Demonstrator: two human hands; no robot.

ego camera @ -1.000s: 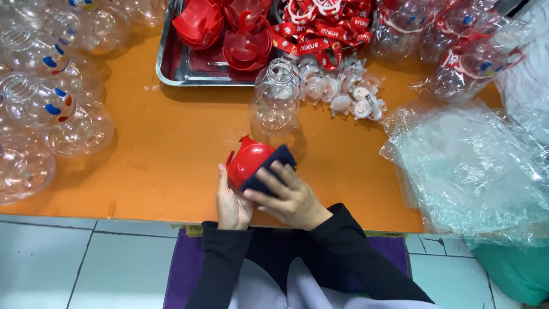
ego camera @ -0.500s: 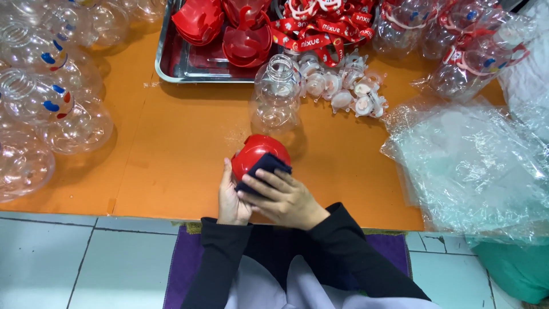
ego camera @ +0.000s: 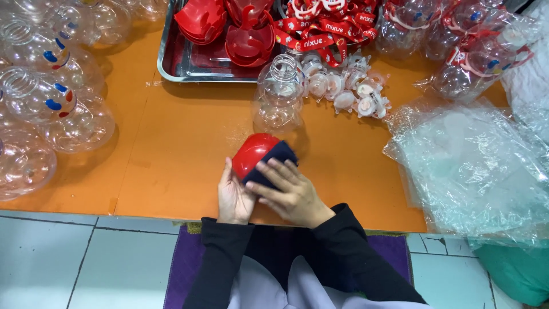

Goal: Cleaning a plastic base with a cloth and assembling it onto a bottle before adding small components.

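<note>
My left hand [ego camera: 233,197] holds a round red plastic cap [ego camera: 253,152] from below, near the front edge of the orange table [ego camera: 171,149]. My right hand [ego camera: 290,191] presses a dark blue cloth [ego camera: 274,159] against the cap's right side, fingers spread over it. A clear round plastic bottle [ego camera: 279,94] stands just beyond the cap, apart from both hands.
A metal tray [ego camera: 183,63] at the back holds red caps and red straps [ego camera: 326,26]. Small white parts [ego camera: 349,91] lie beside it. Clear bottles [ego camera: 51,103] pile up at the left and back right. Crumpled clear plastic bags [ego camera: 474,166] cover the right side.
The red cap has turned in my hands, its handle side rotating out of sight. The cloth has slid further over the cap's right side. My hands stay in the same spot.
</note>
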